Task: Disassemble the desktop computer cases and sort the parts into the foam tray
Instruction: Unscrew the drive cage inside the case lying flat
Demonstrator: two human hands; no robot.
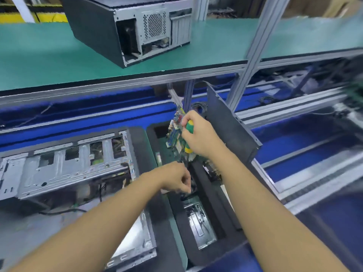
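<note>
— Progress? We count one stripped case (68, 169) lying just beside the foam tray (206, 185). A metal plate (198, 226) sits in the tray's near compartment and a black panel (229, 122) stands at its far side.
— The shelf case (125, 30) looks left to do. Our right hand (198, 134) grips a screwdriver (189, 127) and the circuit board (175, 132) together, above the tray.
— And our left hand (176, 179)?
— Fingers curled at the board's lower edge; we cannot tell what they pinch. Blur hides whatever lies under the board.
</note>
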